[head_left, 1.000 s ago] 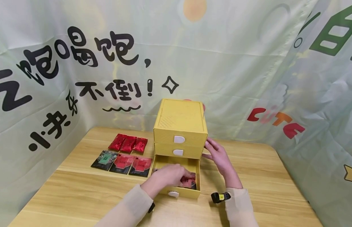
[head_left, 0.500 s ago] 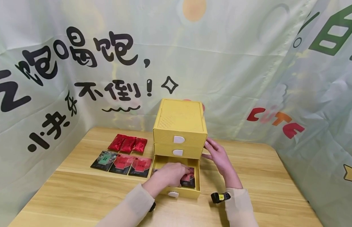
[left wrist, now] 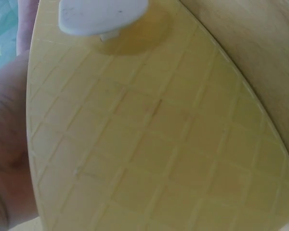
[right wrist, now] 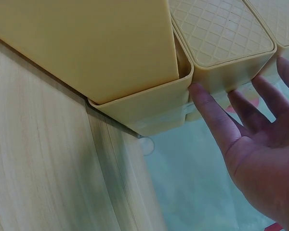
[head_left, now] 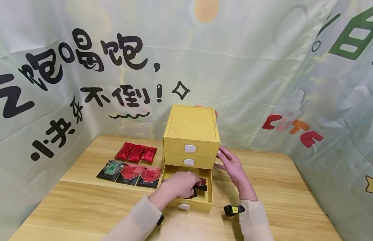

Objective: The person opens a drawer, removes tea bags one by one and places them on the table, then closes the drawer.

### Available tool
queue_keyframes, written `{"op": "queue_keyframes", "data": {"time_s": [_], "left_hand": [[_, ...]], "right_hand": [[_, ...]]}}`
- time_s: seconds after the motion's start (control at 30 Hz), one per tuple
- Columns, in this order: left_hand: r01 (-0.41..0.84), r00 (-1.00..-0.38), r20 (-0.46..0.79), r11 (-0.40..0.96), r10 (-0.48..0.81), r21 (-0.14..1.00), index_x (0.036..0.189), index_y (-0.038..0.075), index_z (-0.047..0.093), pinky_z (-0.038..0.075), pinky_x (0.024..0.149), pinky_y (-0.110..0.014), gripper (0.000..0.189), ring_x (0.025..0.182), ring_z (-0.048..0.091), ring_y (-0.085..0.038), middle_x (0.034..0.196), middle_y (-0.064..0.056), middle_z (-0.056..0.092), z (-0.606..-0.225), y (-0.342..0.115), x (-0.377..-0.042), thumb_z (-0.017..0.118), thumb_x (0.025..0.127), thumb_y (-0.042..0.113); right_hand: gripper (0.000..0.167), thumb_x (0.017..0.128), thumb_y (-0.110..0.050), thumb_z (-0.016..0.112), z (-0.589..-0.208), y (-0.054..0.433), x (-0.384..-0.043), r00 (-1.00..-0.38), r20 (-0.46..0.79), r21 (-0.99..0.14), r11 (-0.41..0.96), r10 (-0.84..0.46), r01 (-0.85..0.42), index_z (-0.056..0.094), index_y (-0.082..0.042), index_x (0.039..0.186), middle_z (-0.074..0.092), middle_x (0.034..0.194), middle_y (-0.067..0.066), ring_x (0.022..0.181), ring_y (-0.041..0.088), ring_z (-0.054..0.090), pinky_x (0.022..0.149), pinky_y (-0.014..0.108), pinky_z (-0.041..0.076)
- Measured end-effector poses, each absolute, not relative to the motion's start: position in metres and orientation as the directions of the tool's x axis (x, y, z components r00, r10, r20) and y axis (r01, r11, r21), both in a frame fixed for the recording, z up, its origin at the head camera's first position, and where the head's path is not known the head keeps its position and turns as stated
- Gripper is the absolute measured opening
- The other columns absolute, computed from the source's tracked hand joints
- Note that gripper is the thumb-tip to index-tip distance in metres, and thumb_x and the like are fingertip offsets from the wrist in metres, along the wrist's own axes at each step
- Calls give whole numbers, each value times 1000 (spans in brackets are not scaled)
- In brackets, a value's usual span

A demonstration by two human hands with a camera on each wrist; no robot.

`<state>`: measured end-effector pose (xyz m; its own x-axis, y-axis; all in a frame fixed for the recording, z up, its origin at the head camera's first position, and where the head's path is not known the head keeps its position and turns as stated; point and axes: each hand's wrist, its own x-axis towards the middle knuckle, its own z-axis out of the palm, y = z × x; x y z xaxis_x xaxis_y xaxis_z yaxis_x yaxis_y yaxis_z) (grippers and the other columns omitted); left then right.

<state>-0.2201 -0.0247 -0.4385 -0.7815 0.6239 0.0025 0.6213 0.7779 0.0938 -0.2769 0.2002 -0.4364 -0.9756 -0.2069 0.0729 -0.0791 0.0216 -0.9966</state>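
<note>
A yellow drawer box stands on the table with its bottom drawer pulled out. My left hand reaches down into that drawer, fingers curled, pinching a black-and-red tea packet that sits tilted; the fingertips are largely hidden behind the hand. Another dark packet shows beneath it. In the left wrist view the drawer front and its white handle cover most of the hand. My right hand rests its extended fingers against the box's right side; the right wrist view shows those fingertips at the box edges.
Left of the box lie three shiny red packets in a row. Before them are three flat packets, one with a green label and two with red labels. Printed cloth walls surround the wooden table.
In the drawer the black-and-red packet, flatter half a second ago, is now lifted and tilted at my left fingertips, with a dark packet showing below. The right hand has stayed in place.
</note>
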Motion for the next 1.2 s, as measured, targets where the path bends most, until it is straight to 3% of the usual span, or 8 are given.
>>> {"op": "queue_keyframes", "data": {"time_s": [0.27, 0.53, 0.77, 1.0, 1.1, 1.2], "left_hand": [[632, -769, 121, 775, 628, -11, 107, 23, 78, 59, 65, -33, 21, 88, 71, -10, 100, 10, 74, -441, -27, -219, 70, 94, 9], [619, -764, 184, 783, 619, -63, 108, 23, 77, 56, 59, -32, 22, 84, 71, -10, 99, 10, 75, -440, -33, -216, 76, 90, 10], [668, -709, 269, 743, 652, -38, 105, 22, 75, 51, 54, -27, 24, 76, 68, -6, 93, 11, 73, -430, -48, -208, 76, 87, 6], [725, -650, 354, 688, 673, 22, 124, 18, 74, 58, 60, -25, 34, 86, 74, -10, 115, 7, 76, -420, -69, -198, 65, 96, 1], [755, -612, 389, 655, 689, 27, 130, 14, 71, 61, 70, -26, 40, 93, 75, -14, 124, 2, 75, -417, -81, -192, 64, 95, -4], [768, -590, 391, 641, 706, 0, 136, 12, 67, 61, 85, -32, 47, 111, 72, -19, 134, -3, 70, -412, -94, -185, 65, 94, -7]], "right_hand": [[53, 111, -25, 51, -437, 201, -276, -975, 74, -996, 28, -210, -82, 40, -1, 157, 42, 159, 20, 140, 36, 47, 99, 41, 57], [54, 111, -25, 51, -437, 202, -276, -976, 73, -997, 23, -206, -80, 40, 0, 157, 42, 159, 21, 138, 34, 48, 98, 40, 58], [54, 111, -25, 51, -437, 202, -276, -976, 73, -997, 24, -205, -80, 40, 0, 158, 41, 159, 20, 137, 33, 48, 98, 39, 58], [54, 111, -27, 52, -437, 202, -276, -975, 80, -996, 30, -208, -89, 41, -2, 157, 43, 158, 19, 136, 32, 49, 97, 40, 58], [54, 111, -27, 52, -436, 201, -275, -975, 85, -995, 30, -206, -93, 42, -1, 157, 44, 158, 20, 135, 30, 51, 97, 40, 59], [54, 111, -27, 52, -436, 201, -276, -974, 89, -995, 31, -208, -98, 42, -1, 156, 44, 158, 20, 135, 30, 51, 97, 40, 58]]}}
